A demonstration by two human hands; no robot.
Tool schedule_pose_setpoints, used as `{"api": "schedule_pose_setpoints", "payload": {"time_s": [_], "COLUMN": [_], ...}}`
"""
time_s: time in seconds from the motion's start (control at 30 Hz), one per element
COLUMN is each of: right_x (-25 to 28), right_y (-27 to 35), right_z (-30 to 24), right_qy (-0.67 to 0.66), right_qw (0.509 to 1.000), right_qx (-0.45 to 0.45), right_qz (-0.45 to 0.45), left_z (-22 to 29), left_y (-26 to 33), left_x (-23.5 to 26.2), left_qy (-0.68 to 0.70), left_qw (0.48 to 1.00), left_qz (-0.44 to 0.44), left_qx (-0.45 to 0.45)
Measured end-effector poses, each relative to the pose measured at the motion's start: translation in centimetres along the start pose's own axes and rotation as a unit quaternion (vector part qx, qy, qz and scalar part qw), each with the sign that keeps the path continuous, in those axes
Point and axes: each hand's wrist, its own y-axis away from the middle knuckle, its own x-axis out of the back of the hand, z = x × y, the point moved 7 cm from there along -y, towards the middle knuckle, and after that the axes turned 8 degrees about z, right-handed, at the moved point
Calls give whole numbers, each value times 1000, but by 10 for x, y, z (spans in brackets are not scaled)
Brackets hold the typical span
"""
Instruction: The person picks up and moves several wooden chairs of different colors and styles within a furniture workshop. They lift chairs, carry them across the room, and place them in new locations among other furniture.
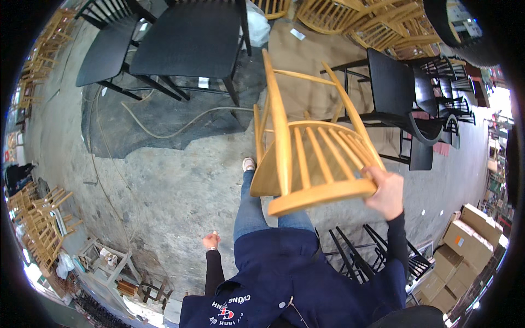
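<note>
My right hand (385,192) is closed round one end of the curved top rail of a light wooden spindle-back chair (322,198). The chair is tipped, with its back toward me and its legs pointing away. Its rounded seat lies behind the spindles and hides part of my legs. Low at my left side hangs my left hand (211,240), its fingers curled. Whether anything small is inside them I cannot make out. That hand is apart from the chair.
Black chairs (188,41) stand ahead on a dark sheet (219,123). A hose (180,131) crosses it. More black chairs (391,82) are at the right, and wooden chairs (331,16) are heaped at the back. Cardboard boxes (467,243) are piled near right; a work stand (112,262) is near left.
</note>
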Motion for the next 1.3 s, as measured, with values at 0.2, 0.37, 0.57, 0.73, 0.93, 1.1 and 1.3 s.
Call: {"api": "schedule_pose_setpoints", "payload": {"time_s": [0.2, 0.37, 0.57, 0.73, 0.93, 1.1, 1.3], "right_x": [-47, -109, -198, -248, -301, -328, -341], "right_y": [101, 194, 300, 348, 388, 403, 404], "right_z": [-16, -36, -53, -51, -53, -60, -67], "right_qy": [-1, -75, -157, -234, -265, -258, -260], "right_qw": [998, 981, 944, 921, 882, 876, 875], "right_qx": [2, 55, 23, -44, -63, -83, -92], "right_qz": [-70, -169, -290, -309, -384, -399, -397], "left_z": [-26, -25, -18, -9, -14, -23, -31], "left_y": [26, 47, 79, 100, 115, 105, 96], "left_x": [-20, -19, -17, -25, -47, -58, -57], "left_qy": [130, 103, 107, 66, 21, -44, 11], "left_qw": [991, 994, 994, 996, 997, 994, 996], "left_qz": [19, 15, -29, -51, -66, -101, -66], "left_qx": [40, 24, 18, 9, 37, 13, 62]}}
